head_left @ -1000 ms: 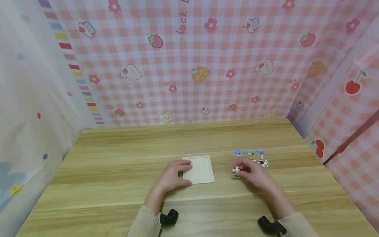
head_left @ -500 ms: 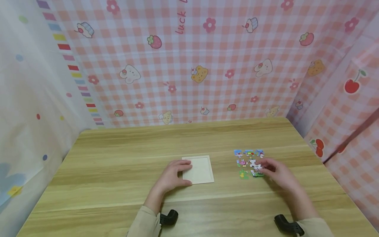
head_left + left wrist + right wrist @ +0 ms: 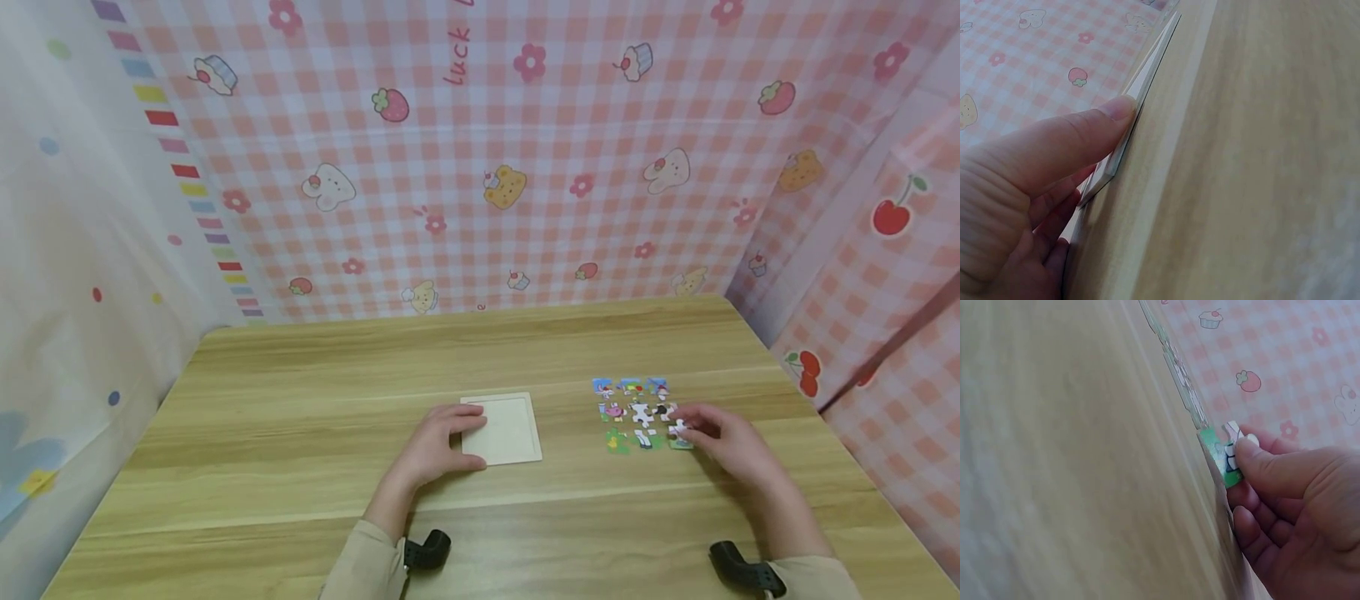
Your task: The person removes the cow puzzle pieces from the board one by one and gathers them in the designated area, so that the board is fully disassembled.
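A pale square puzzle tray lies on the table, its recess bare. My left hand holds its left side; the left wrist view shows the thumb on the tray's rim and fingers lower down. To the right, my right hand pinches a jigsaw piece at the lower right corner of a loose grid of pieces. Close up in the right wrist view, this green and white piece is between thumb and fingers, tilted and close to the tabletop.
Several printed jigsaw pieces lie picture side up in spaced rows right of the tray. The wooden table is bounded at the back by a pink checked cloth and at the right by another hanging cloth.
My right hand has carried the pinched piece rightward, from the grid's lower left to its lower right corner, uncovering the pieces there. The left hand and tray stay put.
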The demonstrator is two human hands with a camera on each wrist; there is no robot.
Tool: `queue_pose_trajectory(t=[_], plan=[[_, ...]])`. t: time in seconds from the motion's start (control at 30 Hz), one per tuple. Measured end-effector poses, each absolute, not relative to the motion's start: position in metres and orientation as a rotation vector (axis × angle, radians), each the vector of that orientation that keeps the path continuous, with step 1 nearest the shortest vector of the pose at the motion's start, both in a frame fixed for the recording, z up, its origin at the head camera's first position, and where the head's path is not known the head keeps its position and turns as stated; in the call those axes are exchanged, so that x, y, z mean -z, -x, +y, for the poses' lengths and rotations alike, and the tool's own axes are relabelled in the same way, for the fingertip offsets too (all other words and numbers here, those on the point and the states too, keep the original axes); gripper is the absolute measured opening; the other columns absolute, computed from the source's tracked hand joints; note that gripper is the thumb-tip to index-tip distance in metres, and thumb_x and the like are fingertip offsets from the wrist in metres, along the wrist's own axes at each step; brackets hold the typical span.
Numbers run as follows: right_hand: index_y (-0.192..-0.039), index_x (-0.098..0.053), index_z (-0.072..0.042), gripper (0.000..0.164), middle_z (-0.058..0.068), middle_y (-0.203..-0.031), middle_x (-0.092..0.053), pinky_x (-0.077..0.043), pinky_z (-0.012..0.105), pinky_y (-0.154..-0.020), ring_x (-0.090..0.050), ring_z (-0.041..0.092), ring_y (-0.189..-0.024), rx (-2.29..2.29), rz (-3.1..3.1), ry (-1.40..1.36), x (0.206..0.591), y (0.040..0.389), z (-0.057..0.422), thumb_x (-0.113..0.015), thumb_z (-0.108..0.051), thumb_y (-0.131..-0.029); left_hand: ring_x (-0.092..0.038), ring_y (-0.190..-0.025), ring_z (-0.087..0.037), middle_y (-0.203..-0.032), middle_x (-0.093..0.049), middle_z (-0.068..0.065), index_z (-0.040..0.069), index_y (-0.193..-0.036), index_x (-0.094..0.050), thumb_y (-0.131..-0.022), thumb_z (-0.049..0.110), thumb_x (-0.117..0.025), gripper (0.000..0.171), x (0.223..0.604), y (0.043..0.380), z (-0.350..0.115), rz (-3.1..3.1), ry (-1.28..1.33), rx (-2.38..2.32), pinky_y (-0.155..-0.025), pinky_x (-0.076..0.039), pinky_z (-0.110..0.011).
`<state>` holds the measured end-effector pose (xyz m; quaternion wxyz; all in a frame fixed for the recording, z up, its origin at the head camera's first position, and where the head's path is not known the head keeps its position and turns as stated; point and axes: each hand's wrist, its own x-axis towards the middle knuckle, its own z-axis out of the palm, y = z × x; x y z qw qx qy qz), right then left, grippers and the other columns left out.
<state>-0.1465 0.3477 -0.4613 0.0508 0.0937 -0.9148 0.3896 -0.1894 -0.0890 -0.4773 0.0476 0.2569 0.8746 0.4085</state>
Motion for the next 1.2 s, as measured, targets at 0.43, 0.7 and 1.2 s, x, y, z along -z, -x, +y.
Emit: queue_pose_trajectory(t=[0.43, 0.7, 1.2], plan=[[-0.110, -0.071, -0.001, 0.021, 0.011, -0.102, -0.070, -0.048, 0.023, -0.071, -0.057, 0.006, -0.083, -1.072, -2.818, -0.221, 0.464, 0.149, 0.347, -0.072, -0.004, -0.089, -0.042, -0.134, -0.034, -0.139, -0.057, -0.007, 0.000, -0.126, -0.067, -0.075, 0.020, -0.088, 0.058, 0.478, 0.190, -0.090, 2.678, -0.805, -1.230, -0.112, -0.030, -0.052], [-0.110, -0.071, 0.001, 0.023, 0.012, -0.101, -0.070, -0.047, 0.020, -0.073, -0.058, 0.005, -0.086, -1.050, -2.776, -0.234, 0.465, 0.151, 0.346, -0.073, 0.000, -0.087, -0.042, -0.134, -0.033, -0.139, -0.057, -0.007, 0.001, -0.126, -0.067, -0.075, 0.021, -0.088, 0.059, 0.479, 0.191, -0.091, 2.693, -0.802, -1.212, -0.112, -0.030, -0.051], [-0.105, -0.073, -0.001, 0.016, 0.003, -0.093, -0.069, -0.050, 0.022, -0.065, -0.057, 0.005, -0.077, -1.071, -2.632, -0.499, 0.445, 0.156, 0.303, -0.071, 0.000, -0.089, -0.042, -0.135, -0.034, -0.143, -0.055, -0.006, 0.004, -0.131, -0.064, -0.084, 0.023, -0.080, 0.053, 0.474, 0.186, -0.092, 2.698, -0.944, -1.228, -0.112, -0.030, -0.053]])
